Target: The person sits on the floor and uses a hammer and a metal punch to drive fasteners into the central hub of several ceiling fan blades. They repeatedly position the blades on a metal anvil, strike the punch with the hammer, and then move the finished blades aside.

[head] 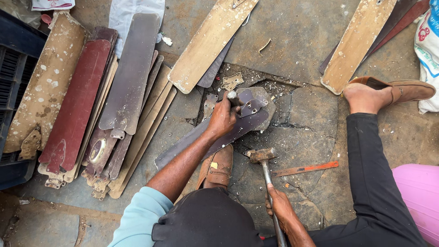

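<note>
Cracked concrete floor (pixel 302 41), dusty, with metal scraps and flakes around the work spot.

Left side: a large stack of fan blades (pixel 91 105), overlapping, long axis running near to far; colours tan, maroon and grey-brown, mounting brackets at the near ends. A dark crate (pixel 11 91) sits at the left edge, touching the stack.

Far centre: 1 tan blade (pixel 210 43) lying on a diagonal over a darker one. Far right: another tan blade (pixel 359 43), also over darker blades.

The person sits on the floor, legs in dark trousers. A brown shoe (pixel 217 167) rests at the near edge of the work blade; a second brown shoe (pixel 402 90) lies far right, heel slipped out.

Centre: 1 dark purple-grey blade (pixel 192 142) lies diagonally, its bracket end propped on a flat stone (pixel 267 103).

Left hand (pixel 222 120): fist closed around a short steel chisel (pixel 233 98), tip set on the blade's bracket end.

Right hand (pixel 280 206): closed around the handle of a hammer (pixel 263 156), whose head hangs just near of the stone, apart from the chisel.

An orange metal strip (pixel 305 169) lies right of the hammer head.
</note>
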